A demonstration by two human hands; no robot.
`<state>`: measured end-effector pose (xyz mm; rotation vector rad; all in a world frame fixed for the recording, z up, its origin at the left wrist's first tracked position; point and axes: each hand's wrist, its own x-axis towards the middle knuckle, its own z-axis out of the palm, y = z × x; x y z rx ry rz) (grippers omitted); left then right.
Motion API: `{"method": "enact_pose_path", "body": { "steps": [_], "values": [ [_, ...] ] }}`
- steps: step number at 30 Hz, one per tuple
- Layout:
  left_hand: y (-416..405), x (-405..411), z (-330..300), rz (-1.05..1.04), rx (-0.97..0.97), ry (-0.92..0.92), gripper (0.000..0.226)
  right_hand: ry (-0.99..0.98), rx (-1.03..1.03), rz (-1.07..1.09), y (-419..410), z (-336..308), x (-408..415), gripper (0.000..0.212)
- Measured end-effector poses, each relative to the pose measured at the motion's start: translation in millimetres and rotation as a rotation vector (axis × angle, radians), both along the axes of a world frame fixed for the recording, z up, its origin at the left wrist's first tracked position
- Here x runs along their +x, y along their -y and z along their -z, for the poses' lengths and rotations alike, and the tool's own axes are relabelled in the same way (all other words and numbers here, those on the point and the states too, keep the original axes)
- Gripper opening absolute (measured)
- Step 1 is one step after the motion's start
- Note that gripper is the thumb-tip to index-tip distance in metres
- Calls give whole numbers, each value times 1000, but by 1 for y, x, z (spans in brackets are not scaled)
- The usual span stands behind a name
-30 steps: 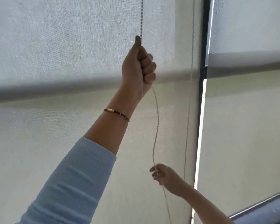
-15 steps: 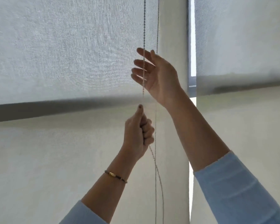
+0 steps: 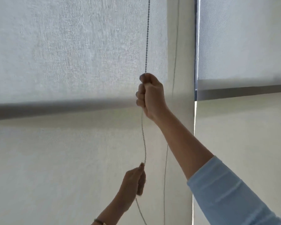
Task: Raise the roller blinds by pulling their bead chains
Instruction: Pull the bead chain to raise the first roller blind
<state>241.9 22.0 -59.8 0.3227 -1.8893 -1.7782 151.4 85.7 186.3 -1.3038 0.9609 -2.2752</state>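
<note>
A pale roller blind (image 3: 63,54) fills the left of the head view, its grey bottom bar (image 3: 55,109) crossing at mid-height. A bead chain (image 3: 147,38) hangs in front of it. My right hand (image 3: 150,96) is fisted on the front strand, high up, level with the bar. My left hand (image 3: 133,182) is closed on the same strand lower down, and the chain between the hands hangs slack and wavy. The back strand (image 3: 174,78) of the chain runs free to the right of my right hand.
A second roller blind (image 3: 243,38) hangs on the right, its bottom bar (image 3: 243,92) a little higher than the left one. A narrow bright gap (image 3: 195,124) separates the two. Behind both bars hangs a lighter sheer layer (image 3: 55,168).
My right hand, open beside the chain half a second ago, has closed on it. My left hand has pulled down with the chain from mid-frame to the lower part.
</note>
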Motion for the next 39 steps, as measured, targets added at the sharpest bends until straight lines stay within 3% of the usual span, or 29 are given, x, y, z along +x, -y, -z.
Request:
{"method": "enact_pose_path", "body": {
  "steps": [3,6,10,15,20,25,29,34,39],
  "values": [
    [21,-3,-43,-125,-139,33,69,9,1,0,3,26,-1,42],
    [34,-5,-125,-186,-223,-128,79,-10,14,78,10,58,2,43],
    [28,-15,-239,-7,-193,-357,71,-28,160,213,21,109,8,36],
    [5,-35,-310,12,-185,-365,58,-88,315,220,30,174,12,40],
    [-3,-45,-282,-2,-28,-497,52,-141,459,191,31,209,-4,35],
    [-2,-32,-235,50,20,-561,51,-310,659,123,12,172,-47,37],
    [4,-27,-190,60,68,-547,53,-119,428,42,-6,95,-66,46],
    [-4,-33,-117,55,123,-389,52,-149,222,-87,-13,-12,-40,35],
    [-10,-24,-44,31,190,-239,52,-65,92,75,-10,-71,-18,32]
  ]
}}
